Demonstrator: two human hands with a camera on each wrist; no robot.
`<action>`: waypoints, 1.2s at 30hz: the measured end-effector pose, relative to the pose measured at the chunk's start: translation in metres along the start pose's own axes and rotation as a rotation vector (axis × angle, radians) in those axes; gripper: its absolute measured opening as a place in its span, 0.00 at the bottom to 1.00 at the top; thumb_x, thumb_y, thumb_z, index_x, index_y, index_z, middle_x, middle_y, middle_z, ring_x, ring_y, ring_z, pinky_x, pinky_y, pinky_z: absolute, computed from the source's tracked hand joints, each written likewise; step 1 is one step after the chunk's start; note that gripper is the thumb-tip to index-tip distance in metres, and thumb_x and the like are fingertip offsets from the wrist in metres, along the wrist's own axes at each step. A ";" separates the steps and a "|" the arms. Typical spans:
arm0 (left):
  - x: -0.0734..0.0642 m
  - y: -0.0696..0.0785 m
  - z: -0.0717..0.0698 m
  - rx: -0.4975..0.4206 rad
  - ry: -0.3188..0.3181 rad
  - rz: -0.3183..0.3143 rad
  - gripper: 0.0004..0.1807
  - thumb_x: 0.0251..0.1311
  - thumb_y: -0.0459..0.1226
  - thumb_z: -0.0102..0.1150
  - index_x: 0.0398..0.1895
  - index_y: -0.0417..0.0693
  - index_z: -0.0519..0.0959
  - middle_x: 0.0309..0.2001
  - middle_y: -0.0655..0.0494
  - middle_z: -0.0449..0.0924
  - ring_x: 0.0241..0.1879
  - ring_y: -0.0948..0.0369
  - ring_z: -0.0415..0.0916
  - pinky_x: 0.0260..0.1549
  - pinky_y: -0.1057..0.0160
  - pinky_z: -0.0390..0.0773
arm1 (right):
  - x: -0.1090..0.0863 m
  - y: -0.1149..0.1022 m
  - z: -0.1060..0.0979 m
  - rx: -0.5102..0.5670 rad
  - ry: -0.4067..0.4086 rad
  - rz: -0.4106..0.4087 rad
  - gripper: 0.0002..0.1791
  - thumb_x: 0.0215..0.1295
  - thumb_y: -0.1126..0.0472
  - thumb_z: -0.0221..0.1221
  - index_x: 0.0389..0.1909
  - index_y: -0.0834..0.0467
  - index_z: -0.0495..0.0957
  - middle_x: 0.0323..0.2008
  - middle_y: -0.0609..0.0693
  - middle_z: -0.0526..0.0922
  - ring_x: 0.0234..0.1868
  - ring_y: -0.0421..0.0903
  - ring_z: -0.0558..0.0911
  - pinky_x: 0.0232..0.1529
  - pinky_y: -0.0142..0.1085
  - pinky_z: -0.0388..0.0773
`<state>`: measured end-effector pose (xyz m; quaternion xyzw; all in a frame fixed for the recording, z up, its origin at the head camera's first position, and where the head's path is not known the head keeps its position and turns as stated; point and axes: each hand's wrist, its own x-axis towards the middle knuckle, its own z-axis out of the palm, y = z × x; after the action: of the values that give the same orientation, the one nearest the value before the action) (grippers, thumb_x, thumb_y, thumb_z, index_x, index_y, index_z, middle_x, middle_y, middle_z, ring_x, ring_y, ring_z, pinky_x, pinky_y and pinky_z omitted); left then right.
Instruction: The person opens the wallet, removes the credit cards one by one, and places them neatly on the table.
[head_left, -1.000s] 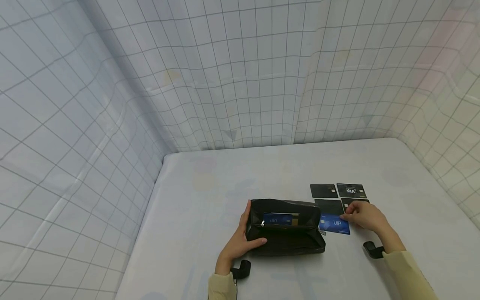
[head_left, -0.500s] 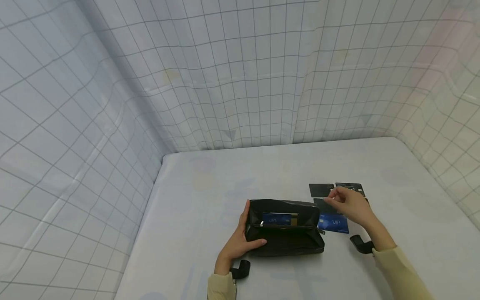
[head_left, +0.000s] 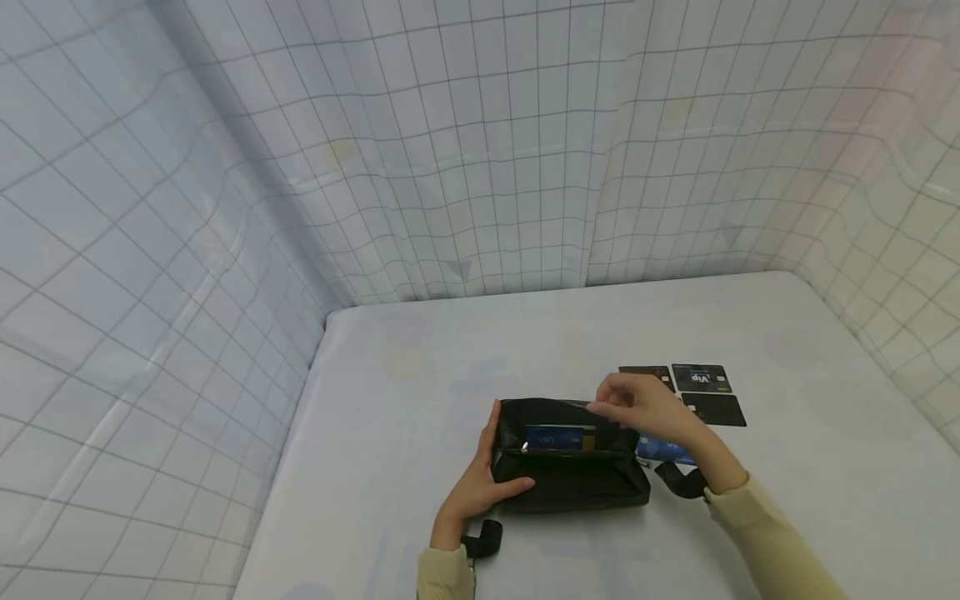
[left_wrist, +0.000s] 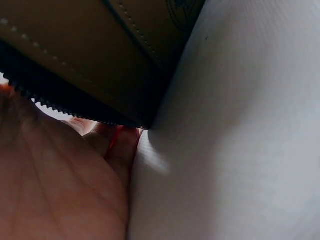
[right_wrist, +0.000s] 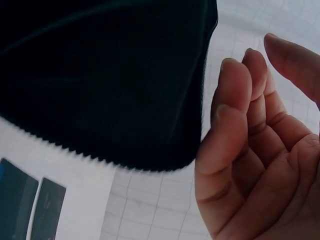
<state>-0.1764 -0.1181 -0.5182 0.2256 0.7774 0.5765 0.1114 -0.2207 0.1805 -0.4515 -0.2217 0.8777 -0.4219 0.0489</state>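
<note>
A black zip-around wallet point(head_left: 570, 487) lies spread open on the table. A blue card point(head_left: 553, 437) shows in its inner slot, beside a gold-coloured edge point(head_left: 589, 438). My left hand point(head_left: 477, 486) grips the wallet's left end, thumb over the near flap and fingers along the side. In the left wrist view, brown stitched lining point(left_wrist: 85, 45) and a dark zip edge show beside the palm. Over the wallet's far right corner is my right hand point(head_left: 637, 407), fingers loosely bent. The right wrist view shows its thumb apart from the fingers point(right_wrist: 230, 125), with nothing between them, beside the wallet's zip edge point(right_wrist: 150, 167).
Right of the wallet lie a black card point(head_left: 637, 368), a black Vip card point(head_left: 701, 379) and another black card point(head_left: 716, 410). A blue card point(head_left: 660, 450) is partly under the right hand in the head view. Gridded white curtains point(head_left: 465, 167) surround the white table point(head_left: 390, 392).
My right hand has left the blue card on the table and moved left, across the cards, to the wallet's far right corner. The left hand and wallet have stayed put.
</note>
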 end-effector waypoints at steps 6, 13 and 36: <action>0.001 -0.001 0.001 -0.008 0.005 0.016 0.61 0.53 0.34 0.68 0.76 0.54 0.30 0.74 0.48 0.31 0.71 0.48 0.33 0.61 0.36 0.47 | 0.009 -0.010 0.008 -0.063 -0.108 -0.046 0.09 0.63 0.47 0.61 0.31 0.46 0.79 0.22 0.46 0.79 0.19 0.38 0.72 0.23 0.35 0.71; 0.005 -0.021 0.004 -0.022 0.023 0.037 0.62 0.52 0.36 0.70 0.76 0.58 0.30 0.75 0.53 0.32 0.72 0.48 0.34 0.60 0.35 0.46 | 0.017 -0.015 0.015 -0.198 -0.177 -0.086 0.07 0.63 0.47 0.61 0.30 0.45 0.81 0.20 0.41 0.78 0.17 0.35 0.70 0.21 0.33 0.68; 0.006 -0.042 0.006 -0.007 0.034 0.048 0.64 0.49 0.38 0.73 0.76 0.64 0.31 0.75 0.57 0.33 0.72 0.52 0.35 0.61 0.37 0.47 | 0.025 -0.024 0.016 -0.199 -0.277 0.114 0.06 0.62 0.56 0.63 0.34 0.54 0.84 0.18 0.43 0.80 0.14 0.42 0.77 0.18 0.35 0.73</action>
<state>-0.1881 -0.1205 -0.5589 0.2337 0.7714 0.5857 0.0852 -0.2301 0.1453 -0.4410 -0.2313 0.9113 -0.2948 0.1710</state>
